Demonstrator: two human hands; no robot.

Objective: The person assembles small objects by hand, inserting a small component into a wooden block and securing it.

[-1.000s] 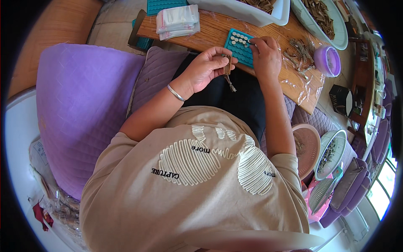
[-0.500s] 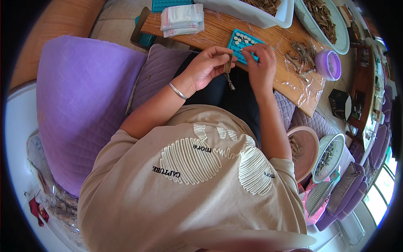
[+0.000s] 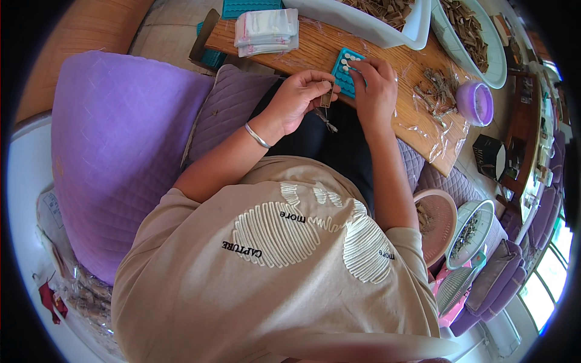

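Observation:
Between the thumb and fingers of my left hand (image 3: 298,100) is a small flat brown strip (image 3: 327,98), with a thin grey tassel-like end (image 3: 327,123) dangling below it. My right hand (image 3: 376,91) is over a blue moulded tray (image 3: 346,88) at the table's near edge. Its fingers are drawn together in a pinch at the tray. Small round white pieces (image 3: 347,55) sit in the tray's hollows, and the hand covers part of them. Whether a piece is between the right fingertips is too small to tell.
Clear plastic bags (image 3: 266,27) are stacked on the wooden table (image 3: 315,37), left of the tray. Beyond stand a white bin (image 3: 363,27) and a pale basin (image 3: 455,45) of brown strips. Dried twigs (image 3: 437,88) and a purple container (image 3: 475,103) are to the right.
My right hand has dipped slightly toward the blue tray, its fingertips now among the white pieces. The left hand keeps the brown strip nearly in place. The whole view has shifted slightly.

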